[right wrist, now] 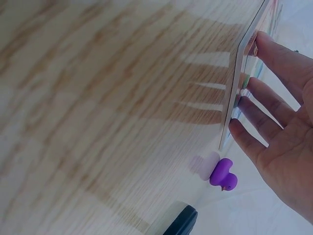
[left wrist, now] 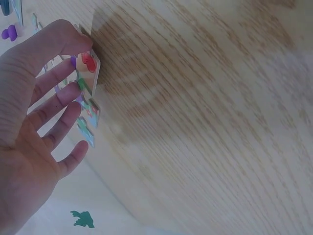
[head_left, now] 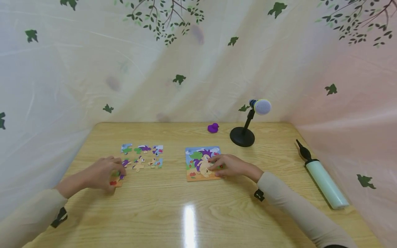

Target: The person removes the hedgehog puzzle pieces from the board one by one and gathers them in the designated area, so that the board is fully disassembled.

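My left hand (head_left: 103, 172) is at the near left of a group of loose jigsaw pieces. Its thumb and fingers pinch a corner puzzle piece (head_left: 115, 183) with a red patch, also visible as a puzzle piece (left wrist: 89, 67) in the left wrist view. Just beyond the fingers lie several other puzzle pieces (head_left: 138, 164) in rows, some partly covered. My right hand (head_left: 230, 165) rests its spread fingertips on a square hedgehog picture board (head_left: 193, 167). The board (right wrist: 238, 73) appears nearly edge-on in the right wrist view. Part of its right side is hidden by that hand.
A purple toy duck (head_left: 213, 128) sits near the table's back edge. Right of it stands a microphone (head_left: 262, 107) on a round black base (head_left: 242, 137). A pale green hand pump (head_left: 326, 184) lies along the right side of the wooden table (head_left: 149, 217).
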Available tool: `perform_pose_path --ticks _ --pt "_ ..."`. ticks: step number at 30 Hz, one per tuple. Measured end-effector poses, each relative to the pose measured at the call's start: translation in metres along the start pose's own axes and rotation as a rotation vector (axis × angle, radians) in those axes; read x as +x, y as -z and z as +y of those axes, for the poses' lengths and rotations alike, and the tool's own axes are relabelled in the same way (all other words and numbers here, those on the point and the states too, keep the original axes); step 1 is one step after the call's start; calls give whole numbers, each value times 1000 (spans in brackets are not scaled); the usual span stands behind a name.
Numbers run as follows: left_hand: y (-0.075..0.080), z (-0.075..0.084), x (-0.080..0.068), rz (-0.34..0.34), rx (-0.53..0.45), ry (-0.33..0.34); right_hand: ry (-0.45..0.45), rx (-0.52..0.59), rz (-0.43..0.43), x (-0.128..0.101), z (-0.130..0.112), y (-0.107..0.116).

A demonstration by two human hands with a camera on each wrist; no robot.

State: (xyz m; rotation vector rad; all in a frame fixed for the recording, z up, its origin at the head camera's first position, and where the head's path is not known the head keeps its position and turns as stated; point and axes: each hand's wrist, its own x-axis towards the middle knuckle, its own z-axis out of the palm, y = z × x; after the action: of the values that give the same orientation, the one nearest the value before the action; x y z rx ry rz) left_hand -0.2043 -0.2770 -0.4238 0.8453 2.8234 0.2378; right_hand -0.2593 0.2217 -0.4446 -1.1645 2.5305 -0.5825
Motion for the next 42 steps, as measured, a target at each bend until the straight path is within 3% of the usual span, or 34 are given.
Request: perform_pose_path --ticks 14,25,29,34,42 --pt "-2 -2 -2 34 14 -82 -7 7 -2 -2 -3 0" --pt "-1 -1 -2 37 -6 -73 0 4 0 -2 -4 1" --pt "-1 0 -1 82 -24 -94 2 9 -1 -1 -2 0" --pt "0 3 4 134 3 -137 0 11 -7 0 0 -1" --pt "8 19 21 152 -49 -132 -3 6 -19 3 -1 0"
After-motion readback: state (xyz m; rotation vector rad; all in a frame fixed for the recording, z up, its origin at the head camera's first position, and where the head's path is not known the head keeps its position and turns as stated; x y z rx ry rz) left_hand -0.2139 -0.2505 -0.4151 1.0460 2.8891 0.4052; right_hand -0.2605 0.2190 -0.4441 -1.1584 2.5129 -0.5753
